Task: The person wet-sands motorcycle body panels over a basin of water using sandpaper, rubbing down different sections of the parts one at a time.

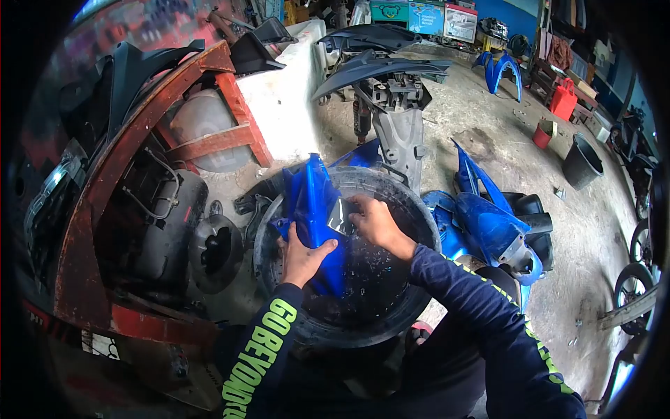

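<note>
My left hand (306, 255) grips the lower part of a glossy blue motorcycle body panel (312, 192), its thumb lying across the front. The panel stands tilted over a large round black tub (356, 334). My right hand (377, 222) is closed at the panel's right side, fingertips pinched together. Beside those fingertips is a small dark grey patch (340, 216) with a pale edge, like a sticker or a thin sheet; I cannot tell which. What the right fingers hold is mostly hidden. Dark contents with small bright flecks show inside the tub.
More blue body panels (492, 227) lie on the concrete floor right of the tub. A red metal frame (91, 209) and a black cylindrical tank (173, 220) stand at left. Behind the tub is a stripped motorcycle part (398, 133). A black bucket (583, 162) stands farther right.
</note>
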`<action>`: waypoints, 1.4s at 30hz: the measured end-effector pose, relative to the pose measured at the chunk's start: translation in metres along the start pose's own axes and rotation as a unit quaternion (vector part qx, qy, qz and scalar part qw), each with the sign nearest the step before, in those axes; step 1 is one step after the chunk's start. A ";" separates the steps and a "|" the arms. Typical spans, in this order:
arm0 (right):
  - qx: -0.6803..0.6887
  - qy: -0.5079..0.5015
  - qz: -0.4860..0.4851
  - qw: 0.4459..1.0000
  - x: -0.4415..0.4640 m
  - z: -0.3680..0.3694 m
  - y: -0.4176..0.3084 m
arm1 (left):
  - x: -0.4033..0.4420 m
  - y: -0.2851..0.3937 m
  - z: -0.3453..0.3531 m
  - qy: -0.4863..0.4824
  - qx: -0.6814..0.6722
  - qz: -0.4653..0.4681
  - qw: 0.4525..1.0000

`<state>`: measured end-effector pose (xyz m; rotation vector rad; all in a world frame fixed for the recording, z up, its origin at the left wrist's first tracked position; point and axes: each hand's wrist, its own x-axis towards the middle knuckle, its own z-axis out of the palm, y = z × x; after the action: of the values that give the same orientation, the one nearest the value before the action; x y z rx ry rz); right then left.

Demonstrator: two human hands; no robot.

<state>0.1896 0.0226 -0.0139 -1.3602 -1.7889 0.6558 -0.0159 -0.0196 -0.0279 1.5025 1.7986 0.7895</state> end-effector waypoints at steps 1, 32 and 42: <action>0.000 0.000 -0.001 1.000 0.000 -0.001 -0.001 | -0.002 0.004 -0.002 0.001 0.000 0.000 1.000; 0.300 -0.062 0.110 0.946 0.060 -0.088 0.016 | -0.001 0.053 -0.031 -0.073 -0.446 0.147 0.880; 0.238 0.051 0.114 0.963 0.048 -0.217 0.025 | -0.004 0.157 0.025 -0.176 -0.472 0.156 0.849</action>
<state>0.3764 0.0635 0.1023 -1.2428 -1.2906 1.0434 0.0975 0.0026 0.0814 1.1315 0.6749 1.2192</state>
